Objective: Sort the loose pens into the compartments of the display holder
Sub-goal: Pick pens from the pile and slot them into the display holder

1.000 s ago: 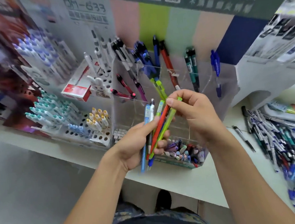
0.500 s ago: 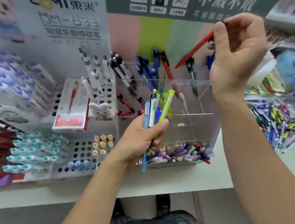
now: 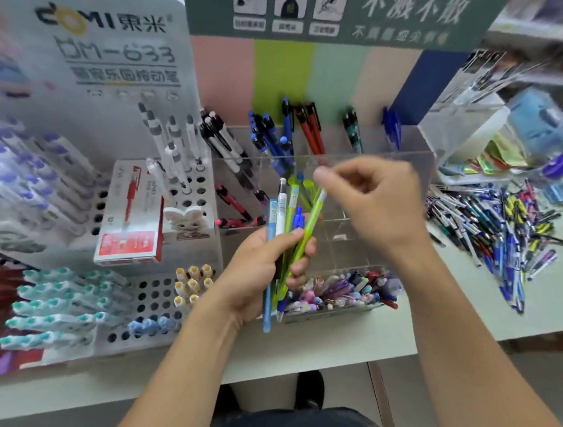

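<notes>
Head view showed the bundle of pens (image 3: 287, 246) at the frame's centre — green, blue and white barrels fanned upward — gripped in the left hand (image 3: 261, 272) in front of the clear display holder (image 3: 370, 159). Just right of it, the right hand (image 3: 377, 202) hovered with fingers curled, thumb and forefinger at the top of a green pen (image 3: 311, 224); whether they pinched it I could not tell. Loose pens (image 3: 496, 226) lay heaped on the counter (image 3: 350, 339) at right.
</notes>
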The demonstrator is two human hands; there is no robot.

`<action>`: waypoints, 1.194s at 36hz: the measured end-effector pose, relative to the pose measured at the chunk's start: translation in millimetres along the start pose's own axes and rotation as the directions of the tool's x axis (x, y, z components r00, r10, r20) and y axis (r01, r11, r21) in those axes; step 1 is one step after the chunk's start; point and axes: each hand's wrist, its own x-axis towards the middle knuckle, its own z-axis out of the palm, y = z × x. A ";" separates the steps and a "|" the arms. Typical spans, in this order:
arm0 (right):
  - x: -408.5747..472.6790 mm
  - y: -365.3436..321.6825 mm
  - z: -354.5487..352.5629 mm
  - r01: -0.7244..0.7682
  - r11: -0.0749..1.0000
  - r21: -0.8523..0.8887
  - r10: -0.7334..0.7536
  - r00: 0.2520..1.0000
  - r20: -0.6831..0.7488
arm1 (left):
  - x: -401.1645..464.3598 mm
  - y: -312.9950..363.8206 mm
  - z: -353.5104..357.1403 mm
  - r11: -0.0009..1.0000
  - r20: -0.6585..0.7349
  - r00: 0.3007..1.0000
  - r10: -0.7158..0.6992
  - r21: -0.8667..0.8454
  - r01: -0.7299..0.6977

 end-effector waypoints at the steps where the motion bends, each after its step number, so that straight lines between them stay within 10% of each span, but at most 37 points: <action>1: -8.3 3.0 1.5 -0.078 0.994 0.074 0.068 0.990 0.127 | 1.5 -0.9 1.5 1.000 0.001 1.000 0.002 0.029 -0.002; 7: -14.0 14.6 -0.8 -0.550 0.708 0.443 0.306 0.804 0.509 | 3.0 1.1 9.9 0.972 -0.005 0.997 -0.077 0.222 0.076; 27: -4.2 42.7 10.9 -0.392 0.841 0.373 0.266 0.900 0.346 | 21.9 -15.3 15.5 0.915 -0.116 0.993 -0.037 0.396 0.080; 35: -13.3 28.0 7.9 -0.298 0.827 0.477 0.207 0.950 0.236 | 17.3 -13.7 11.0 0.991 0.035 0.992 -0.122 -0.049 0.124; 43: -19.8 22.6 0.5 -0.126 0.772 0.623 0.167 0.986 -0.008 | 19.8 -16.4 20.5 0.999 -0.019 0.999 0.028 -0.018 -0.028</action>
